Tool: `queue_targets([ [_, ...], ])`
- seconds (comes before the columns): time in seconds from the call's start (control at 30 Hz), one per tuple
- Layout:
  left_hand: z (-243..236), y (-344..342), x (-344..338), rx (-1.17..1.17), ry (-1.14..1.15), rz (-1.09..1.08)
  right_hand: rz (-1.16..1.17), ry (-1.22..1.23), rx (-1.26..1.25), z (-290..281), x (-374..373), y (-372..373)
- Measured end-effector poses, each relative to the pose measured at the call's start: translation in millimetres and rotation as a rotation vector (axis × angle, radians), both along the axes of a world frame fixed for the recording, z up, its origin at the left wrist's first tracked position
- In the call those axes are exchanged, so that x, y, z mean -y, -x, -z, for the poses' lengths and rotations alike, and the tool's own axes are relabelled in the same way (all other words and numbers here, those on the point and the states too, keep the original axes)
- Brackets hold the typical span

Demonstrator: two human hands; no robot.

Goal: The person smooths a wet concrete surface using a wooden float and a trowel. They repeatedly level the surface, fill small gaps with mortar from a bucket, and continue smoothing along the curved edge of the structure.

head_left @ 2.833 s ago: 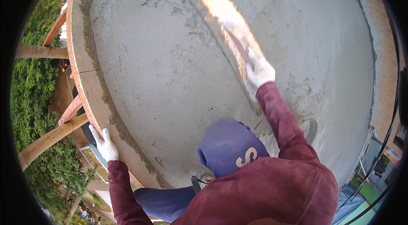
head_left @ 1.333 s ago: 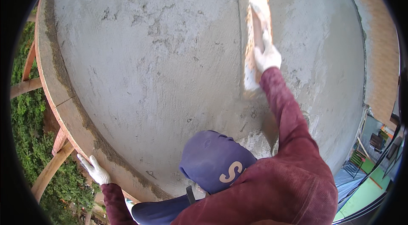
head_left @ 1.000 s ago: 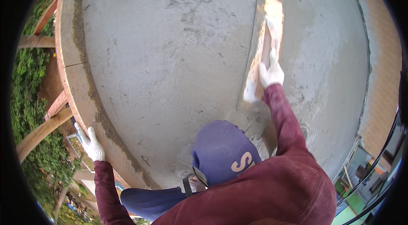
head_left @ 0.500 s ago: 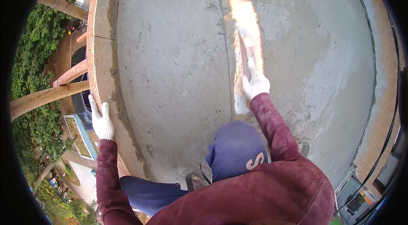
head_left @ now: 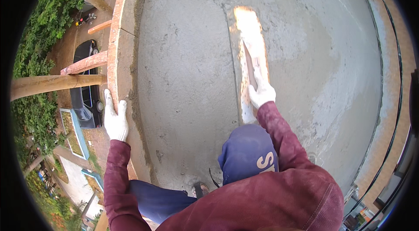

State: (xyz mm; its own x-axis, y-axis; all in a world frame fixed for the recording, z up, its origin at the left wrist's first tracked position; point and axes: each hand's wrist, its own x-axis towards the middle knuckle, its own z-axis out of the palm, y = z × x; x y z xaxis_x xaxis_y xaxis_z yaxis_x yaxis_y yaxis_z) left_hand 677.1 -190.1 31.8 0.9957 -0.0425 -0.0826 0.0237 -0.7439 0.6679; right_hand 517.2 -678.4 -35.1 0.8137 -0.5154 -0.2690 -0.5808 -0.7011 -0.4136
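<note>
My right hand (head_left: 262, 94), in a white knit glove, is closed around the handle of a long, flat finishing trowel (head_left: 252, 28). Its narrow blade lies on wet grey concrete (head_left: 187, 65) and points away from me, with glare bleaching much of its far half. A thin ridge runs along the blade's left side. At the left, my gloved left hand (head_left: 116, 119) rests on the wooden form board (head_left: 112, 63) and the slab's rim, thumb apart from the fingers and holding nothing.
Beyond the board is a drop to the ground, with a black car (head_left: 89, 95) and trees (head_left: 37, 56) below. Wooden poles (head_left: 56, 86) jut outward there. My capped knee (head_left: 248, 152) is bent close behind the trowel. Black cables (head_left: 399, 69) run along the right side.
The view has shifted, so the board and ground appear farther right. Across the concrete, the trowel has slid left in my right hand. My left hand stays at the board.
</note>
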Motion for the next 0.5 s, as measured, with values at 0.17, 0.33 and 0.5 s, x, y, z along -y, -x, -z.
queue_targets([
  [0.17,-1,0,1,0.015,-0.080,0.019,0.057,0.206,-0.088,8,72,-108],
  [0.33,1,-4,12,0.064,-0.141,0.050,-0.094,0.072,0.310,28,110,-147],
  [0.5,-12,-1,2,-0.006,-0.157,0.004,-0.109,0.025,0.135,45,-26,-13],
])
